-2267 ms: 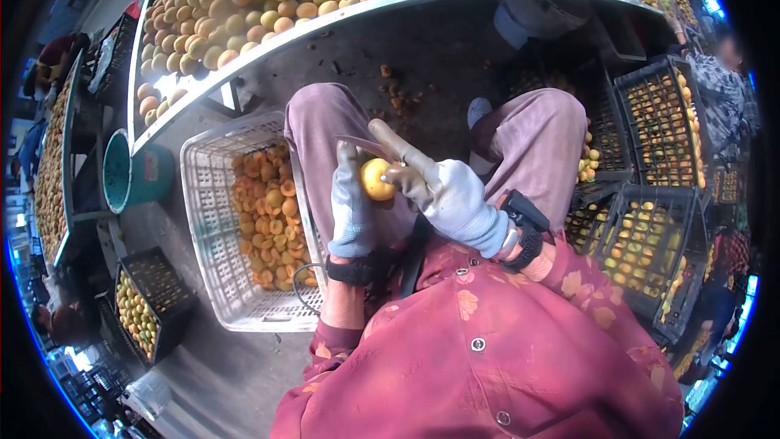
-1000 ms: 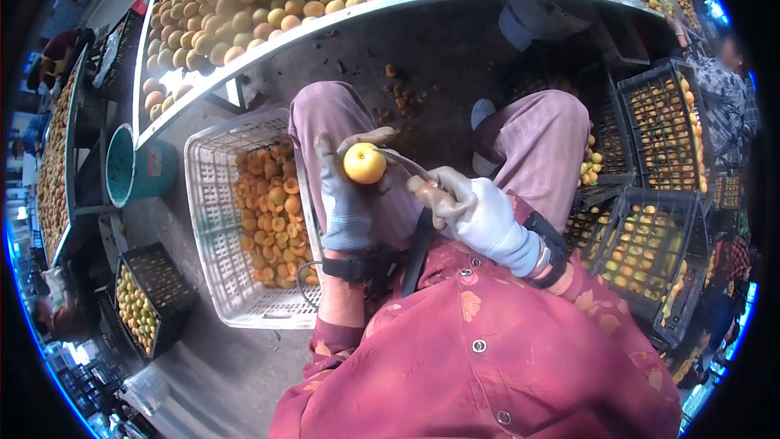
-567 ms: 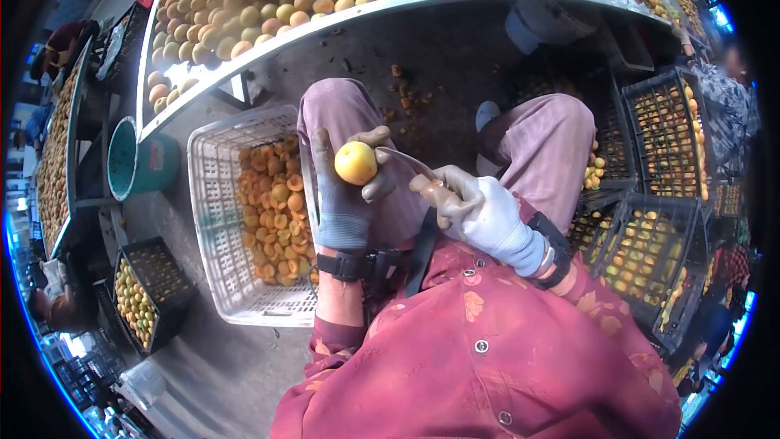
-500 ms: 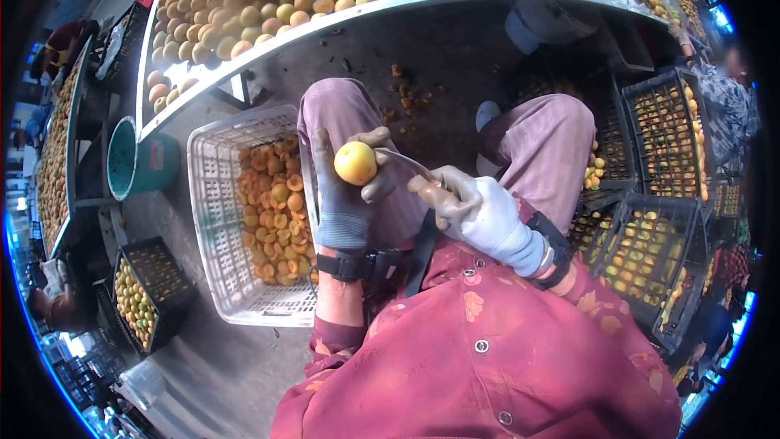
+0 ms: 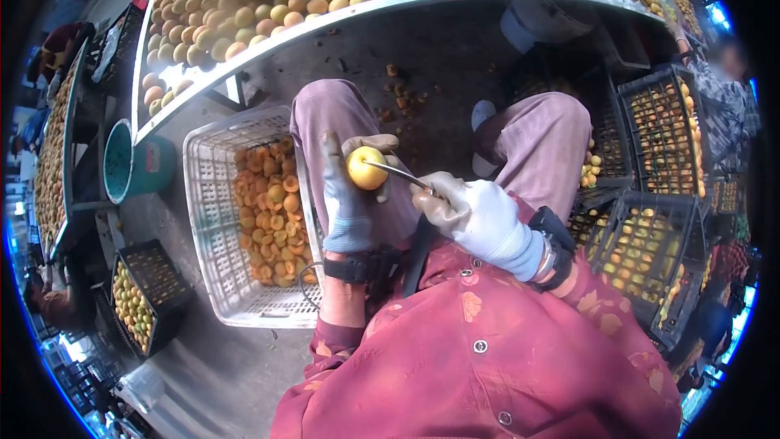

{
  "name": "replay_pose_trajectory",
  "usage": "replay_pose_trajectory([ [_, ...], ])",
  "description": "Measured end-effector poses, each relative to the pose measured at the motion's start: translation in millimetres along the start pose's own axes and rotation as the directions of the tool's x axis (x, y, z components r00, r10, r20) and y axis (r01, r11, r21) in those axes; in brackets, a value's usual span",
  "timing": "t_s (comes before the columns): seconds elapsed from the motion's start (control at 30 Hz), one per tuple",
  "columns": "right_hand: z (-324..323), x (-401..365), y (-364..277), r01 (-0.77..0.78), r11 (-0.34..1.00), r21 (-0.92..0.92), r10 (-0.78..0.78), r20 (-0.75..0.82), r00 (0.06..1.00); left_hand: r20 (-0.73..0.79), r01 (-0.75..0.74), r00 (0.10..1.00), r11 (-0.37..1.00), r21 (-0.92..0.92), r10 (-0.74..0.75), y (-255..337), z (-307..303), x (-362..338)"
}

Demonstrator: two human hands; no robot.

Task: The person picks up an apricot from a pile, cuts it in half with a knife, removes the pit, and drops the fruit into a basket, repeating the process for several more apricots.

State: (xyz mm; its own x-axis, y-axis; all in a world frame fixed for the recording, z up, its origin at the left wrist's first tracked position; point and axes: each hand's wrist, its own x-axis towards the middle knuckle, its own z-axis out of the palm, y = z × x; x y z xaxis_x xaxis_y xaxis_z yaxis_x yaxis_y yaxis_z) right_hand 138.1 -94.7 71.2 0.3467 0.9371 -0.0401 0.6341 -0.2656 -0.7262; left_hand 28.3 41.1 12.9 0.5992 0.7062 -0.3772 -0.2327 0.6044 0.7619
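My left hand [image 5: 348,195], in a grey glove, grips a yellow apricot [image 5: 366,168] above my left knee. In a white glove, my right hand [image 5: 479,215] holds a small knife [image 5: 398,176] by its handle. The thin blade reaches left and its tip touches the apricot's right side. Both hands are over my lap, which is covered by mauve trousers.
A white plastic crate [image 5: 213,228] with cut apricot halves stands on the floor at my left. A metal table [image 5: 268,49] piled with whole apricots runs across the top. Black crates [image 5: 662,134] of fruit stand at right, a teal bucket [image 5: 130,167] at left. A person sits far right.
My left hand turned the apricot and shifted it slightly right. My right hand brought the knife blade in from the right until it met the fruit.
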Motion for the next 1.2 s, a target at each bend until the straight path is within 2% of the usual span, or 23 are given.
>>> replay_pose_trajectory([
  [0.13,-2,-4,1,0.051,0.992,-0.115,-0.055,-0.033,0.998,0.021,-0.016,1.000,0.999,0.045,0.015,2,7,-8],
  [0.17,-4,-5,0,0.049,0.992,-0.115,-0.053,-0.034,0.998,-0.017,-0.012,1.000,0.996,0.085,0.013,1,9,-10],
  [0.23,-10,-8,-4,-0.024,0.983,-0.182,0.035,0.061,0.998,-0.051,-0.005,0.999,0.992,0.124,0.011,0,12,-11],
  [0.33,-4,-10,-2,-0.043,0.976,-0.212,0.063,0.089,0.994,-0.074,0.007,0.997,0.991,0.132,0.003,-4,12,-10],
  [0.4,6,-10,2,-0.046,0.985,-0.168,0.056,0.059,0.997,-0.011,0.003,1.000,1.000,0.016,-0.003,-7,5,-5],
  [0.43,12,-9,5,-0.045,0.992,-0.121,0.049,0.033,0.998,-0.015,0.001,1.000,1.000,0.016,-0.001,-8,1,-3],
  [0.5,22,-7,8,-0.031,0.994,-0.110,0.033,0.022,0.999,0.075,0.092,0.994,0.981,-0.173,-0.080,-10,-7,4],
  [0.53,26,-6,10,-0.023,0.994,-0.106,0.023,0.002,1.000,0.126,0.130,0.987,0.970,-0.208,-0.105,-9,-11,5],
  [0.57,30,-4,14,-0.022,0.994,-0.107,0.021,-0.002,1.000,0.129,0.128,0.986,0.970,-0.206,-0.102,-10,-10,5],
  [0.63,36,-2,21,-0.004,1.000,-0.026,0.003,-0.045,0.999,0.044,0.246,0.967,0.867,-0.434,-0.252,-6,-1,3],
  [0.67,34,-1,22,-0.003,1.000,-0.026,0.002,-0.045,0.999,0.044,0.245,0.967,0.867,-0.434,-0.252,-8,-3,3],
  [0.73,22,4,23,-0.058,0.998,-0.032,0.058,-0.001,0.998,0.187,0.065,0.982,0.984,-0.165,-0.034,-14,-8,5],
  [0.77,14,5,22,-0.058,0.998,-0.032,0.058,-0.003,0.998,0.189,0.065,0.981,0.984,-0.164,-0.034,-16,-11,4],
  [0.83,-1,5,21,-0.013,1.000,-0.015,0.014,0.025,1.000,0.224,-0.132,0.969,0.982,0.132,0.100,-21,-15,2],
  [0.87,-3,7,24,-0.019,0.999,0.033,0.017,0.064,0.998,0.250,-0.170,0.960,0.969,0.181,0.122,-23,-16,2],
  [1.0,-9,7,16,-0.038,0.999,-0.004,0.038,0.148,0.988,0.223,-0.195,0.962,0.967,0.167,0.155,-17,-10,-7],
  [1.1,-5,5,6,-0.128,0.989,-0.069,0.140,0.202,0.969,0.222,-0.152,0.967,0.981,0.124,0.122,-25,-13,-4],
  [1.13,3,1,7,-0.127,0.991,-0.051,0.134,0.163,0.978,0.209,0.004,0.977,0.987,-0.162,0.030,-32,-14,0],
  [1.17,12,0,8,-0.121,0.992,-0.035,0.124,0.125,0.984,0.220,0.153,0.974,0.888,-0.434,-0.060,-36,-13,2],
  [1.2,21,-1,10,-0.148,0.989,-0.021,0.149,0.124,0.981,0.220,0.151,0.974,0.888,-0.435,-0.058,-36,-10,3],
])
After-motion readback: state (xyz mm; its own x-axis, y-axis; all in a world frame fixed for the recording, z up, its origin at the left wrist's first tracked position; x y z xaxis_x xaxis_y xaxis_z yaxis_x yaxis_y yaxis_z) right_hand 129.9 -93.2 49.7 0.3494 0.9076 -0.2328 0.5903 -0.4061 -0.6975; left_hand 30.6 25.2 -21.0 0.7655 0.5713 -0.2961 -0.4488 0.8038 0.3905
